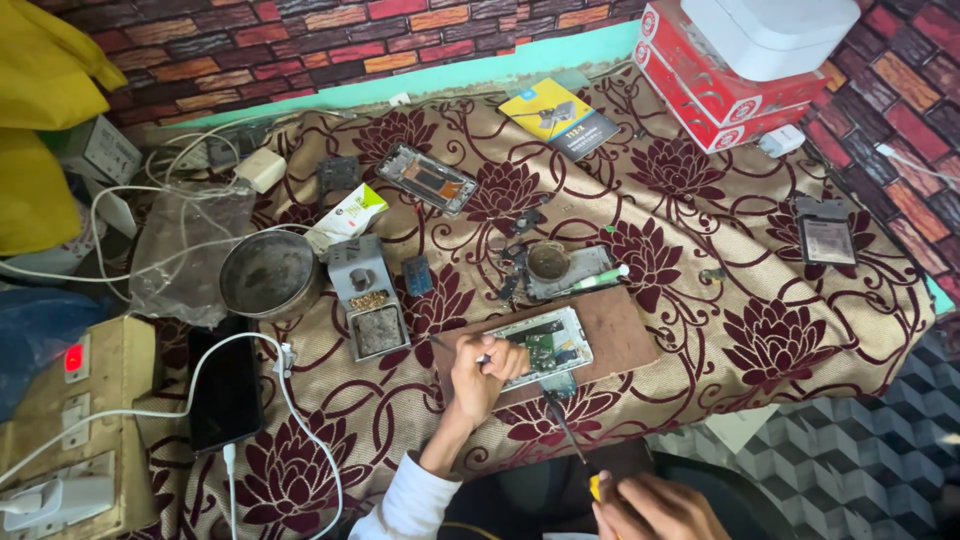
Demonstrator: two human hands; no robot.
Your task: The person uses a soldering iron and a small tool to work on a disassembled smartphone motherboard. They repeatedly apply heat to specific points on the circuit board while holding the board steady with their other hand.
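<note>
Already the opened phone (541,346) lies with its back cover off, so its green circuit board and dark inner parts show inside the pale frame; that much looks done, while the board still sits in place and nothing appears refitted, so I judge the work mid-way at most. The phone rests slightly tilted on the brown work board (610,335), near the front edge of the table, just in front of you.

Your left hand (480,375) sits at about nine o'clock from the phone, touching its left edge, fingers closed around a thin tweezer-like tool (452,349) whose dark tip juts out toward ten o'clock. Your right hand (655,507) is lower, at about five o'clock from the phone and apart from it, curled shut on a screwdriver (567,432) with a yellow handle, its dark shaft pointing up to the phone's bottom edge.

At twelve o'clock, just beyond the board, lies a cluster of small parts with a round brown tin (548,261) and a white pen-like tool (600,279). Farther out at ten o'clock stands the grey soldering stand (366,296), and beside it a round metal bowl (269,273). A second stripped phone frame (427,178) lies at eleven o'clock, well apart. At eight o'clock a black phone (224,382) lies plugged into a white cable (296,420). The floral tablecloth (720,230) covers everything beneath.
</note>
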